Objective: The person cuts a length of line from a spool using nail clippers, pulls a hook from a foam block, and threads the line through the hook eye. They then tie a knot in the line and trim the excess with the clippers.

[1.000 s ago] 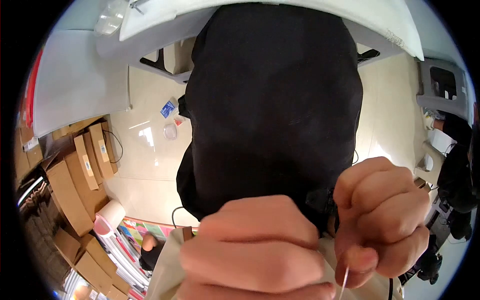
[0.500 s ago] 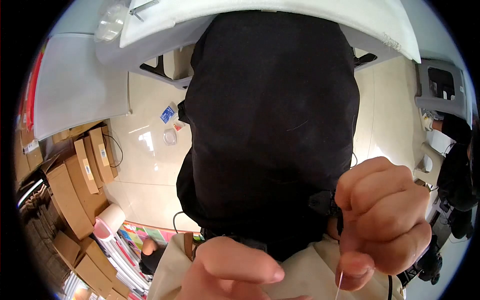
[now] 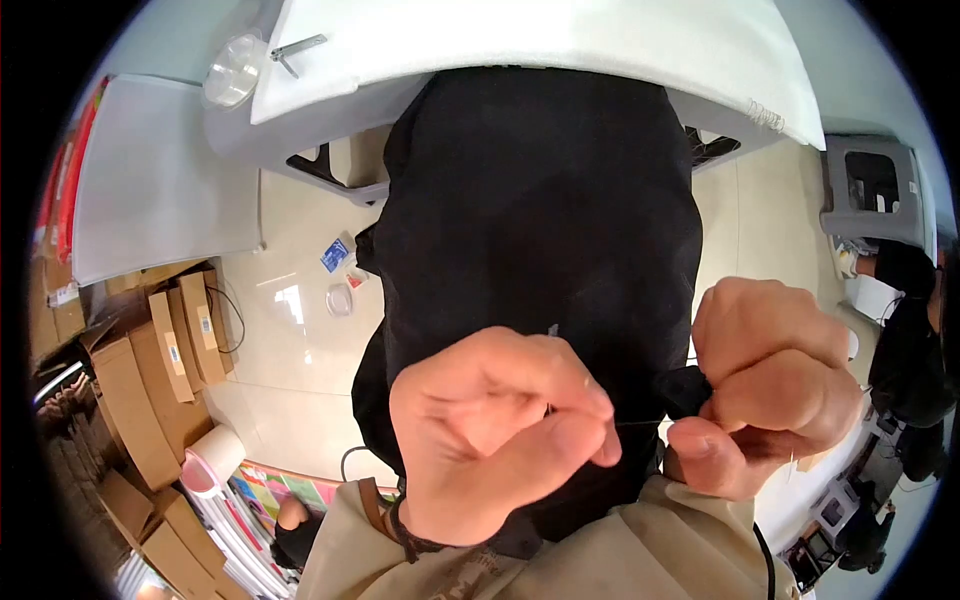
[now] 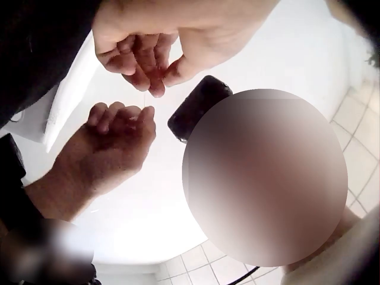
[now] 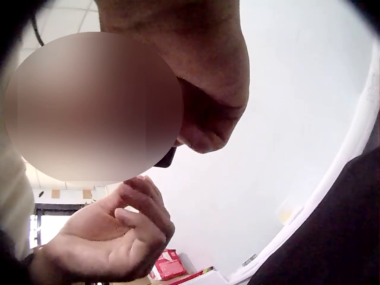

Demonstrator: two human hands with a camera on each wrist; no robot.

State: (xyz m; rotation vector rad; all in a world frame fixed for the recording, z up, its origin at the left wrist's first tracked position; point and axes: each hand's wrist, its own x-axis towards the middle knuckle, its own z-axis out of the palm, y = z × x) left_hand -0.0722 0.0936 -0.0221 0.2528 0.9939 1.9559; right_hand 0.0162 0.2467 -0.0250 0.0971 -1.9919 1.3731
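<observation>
Both hands are raised over black cloth point(image 3: 540, 220). My left hand point(image 3: 495, 435) pinches a fine thread point(image 3: 640, 423) between thumb and forefinger, palm side in sight. To its right, my right hand point(image 3: 775, 390) has its fingers curled, thumb against them, at the thread's other end; its grip is partly hidden. In the left wrist view, a faint line runs between the left hand point(image 4: 178, 35) above and the right hand point(image 4: 113, 142) below. The right wrist view has the right hand point(image 5: 208, 77) on top and the left hand point(image 5: 119, 231) beneath, fingers bent.
Beyond the cloth stands a white table point(image 3: 560, 35) with a small metal tool point(image 3: 300, 46), a clear plastic container point(image 3: 235, 70) and a coil of thin strands point(image 3: 766, 115). Cardboard boxes point(image 3: 135, 410) lie at left, a grey stool point(image 3: 872, 185) at right. Other people are at the right edge.
My left hand has risen from the bottom edge and turned, now pinching near the right hand. The right hand has moved up slightly. The head view has shifted, showing more of the table.
</observation>
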